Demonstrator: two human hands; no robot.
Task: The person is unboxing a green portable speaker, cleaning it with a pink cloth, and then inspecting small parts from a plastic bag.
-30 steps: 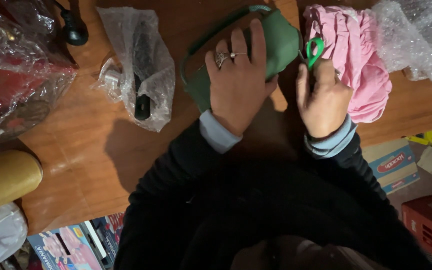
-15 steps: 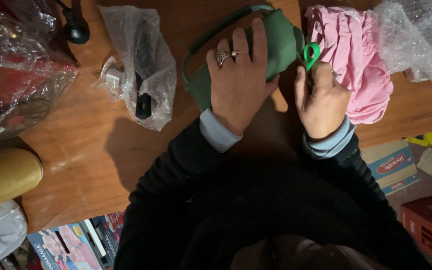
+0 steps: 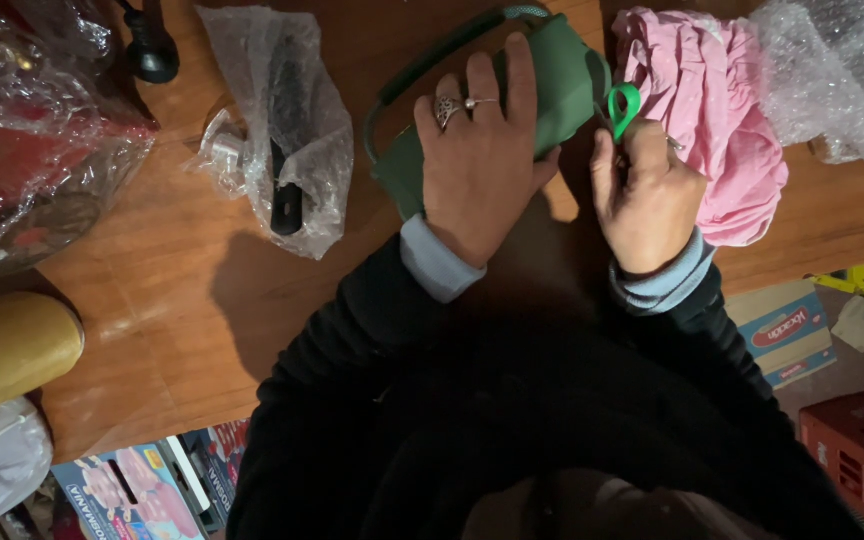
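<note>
Green, soft-looking pouch (image 3: 552, 85) with a strap (image 3: 422, 65) lies on the wooden worktop (image 3: 182, 300), near its far edge, centre of view. The left hand (image 3: 477, 165) lies flat over the pouch, fingers (image 3: 522, 75) spread and pressing it down; rings on two of them. The right hand (image 3: 647, 195) is closed round green-handled scissors (image 3: 622, 105), one loop showing above the fist; blades hidden between hand and pouch, so open or closed cannot be told.

Risks, judged:
- Blades work just beside the left hand's thumb side. A slip of the pouch under the palm could bring the points against skin.
- The blades are hidden from the camera's view; a cut could catch the pouch fabric or strap instead of whatever is meant.
- Pink cloth (image 3: 722, 120) touches the right hand on its outer side; a fold could snag in the scissors.
- Dim light and the person's own shadow over the near worktop make fine aim harder.

Room:
- Right: pink cloth, then bubble wrap (image 3: 842, 80); crowded, and the worktop edge drops off close behind the right wrist toward boxes (image 3: 787, 330) and a red crate (image 3: 862, 450).
- Left: a clear plastic bag (image 3: 282, 130) with dark parts sits near the pouch; bare wood lies in front of it, the best free space.
- Far left: a larger wrapped bundle (image 3: 32, 150) and a tan roll (image 3: 7, 355), well apart.
</note>
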